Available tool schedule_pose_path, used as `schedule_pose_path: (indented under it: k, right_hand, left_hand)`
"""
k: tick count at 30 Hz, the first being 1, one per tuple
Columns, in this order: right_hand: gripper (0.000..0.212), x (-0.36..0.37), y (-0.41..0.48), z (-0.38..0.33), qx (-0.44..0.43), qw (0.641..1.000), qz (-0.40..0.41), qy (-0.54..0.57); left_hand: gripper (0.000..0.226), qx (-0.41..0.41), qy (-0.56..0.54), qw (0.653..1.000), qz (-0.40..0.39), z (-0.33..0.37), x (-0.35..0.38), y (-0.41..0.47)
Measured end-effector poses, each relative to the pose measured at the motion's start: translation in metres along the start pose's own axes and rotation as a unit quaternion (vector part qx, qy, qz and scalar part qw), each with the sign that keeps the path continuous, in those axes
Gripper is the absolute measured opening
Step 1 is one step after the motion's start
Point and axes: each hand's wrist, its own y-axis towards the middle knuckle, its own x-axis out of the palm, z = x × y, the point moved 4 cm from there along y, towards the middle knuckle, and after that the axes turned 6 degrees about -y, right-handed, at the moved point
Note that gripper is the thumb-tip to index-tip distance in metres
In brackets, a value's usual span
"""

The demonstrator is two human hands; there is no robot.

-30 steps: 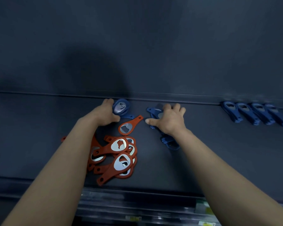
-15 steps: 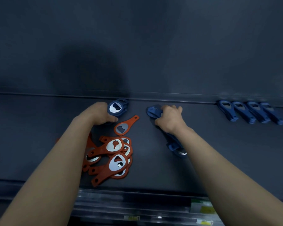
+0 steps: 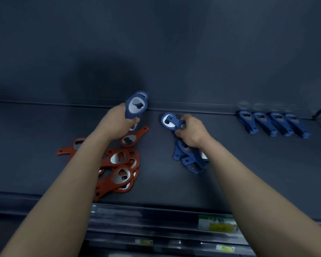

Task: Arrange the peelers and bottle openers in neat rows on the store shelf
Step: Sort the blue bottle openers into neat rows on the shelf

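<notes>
My left hand (image 3: 117,123) grips a small stack of blue bottle openers (image 3: 136,106), heads raised toward the shelf's back wall. My right hand (image 3: 191,131) is closed on another blue bottle opener (image 3: 169,121) whose head points left and lies low over the shelf. Under my right wrist sits a loose pile of blue openers (image 3: 189,158). A heap of red bottle openers (image 3: 119,167) lies under and right of my left forearm, with one red opener (image 3: 132,139) just below my left hand. At the far right, a neat row of blue openers (image 3: 272,123) stands in stacks.
The dark shelf surface (image 3: 248,164) runs wide, with a back wall (image 3: 193,52) close behind the hands. The front edge carries a price rail with a green and yellow label (image 3: 218,224). A single red opener (image 3: 70,148) lies left of my forearm.
My left hand lifted its blue openers up off the shelf toward the back wall. My right hand picked a blue opener out of the pile and turned it leftward.
</notes>
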Motion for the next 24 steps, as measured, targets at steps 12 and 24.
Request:
schedule_pose_path:
  k: [12,24]
  right_hand:
    - [0.018,-0.037,-0.022,0.065,0.076,0.985,0.086,0.129]
    - [0.021,-0.051,-0.038,0.094,0.026,0.982,0.100,0.157]
  left_hand:
    - [0.023,-0.020,-0.030,0.978,-0.208,0.058,0.108,-0.051]
    - [0.039,-0.034,0.030,0.985,-0.165,0.070,0.129,-0.054]
